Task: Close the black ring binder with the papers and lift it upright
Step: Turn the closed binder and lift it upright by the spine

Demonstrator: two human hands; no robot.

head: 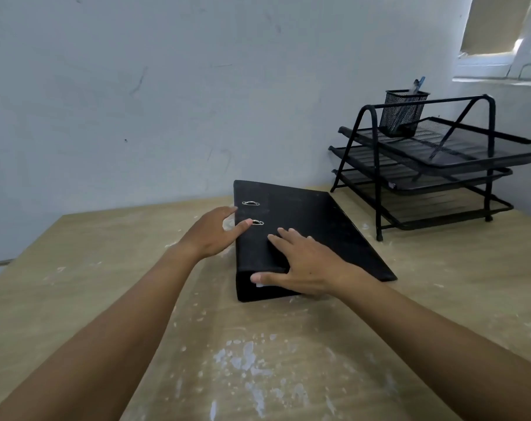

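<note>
The one black ring binder [303, 235] lies flat and shut on the wooden table [106, 268], under both hands. Its long axis runs from the near spine end away toward the wall, slanting a little to the right, with the thick spine edge facing the left hand. Two metal slots [250, 203] show on the cover, one just beyond the other.

The left hand [211, 235] rests at the binder's left edge, its grip loose and spread: the fingers are apart, with one fingertip touching the nearer slot and clamped on nothing. The right hand [306, 265] lies palm down on the cover, fingers apart and pointing forward, the thumb hooked over the near end where a sliver of white paper [259, 284] shows; it presses but does not clasp.

Well to the right of the right hand stands one black three-tier mesh tray rack [434, 177], and on its top tier one mesh pen cup [402, 113].
</note>
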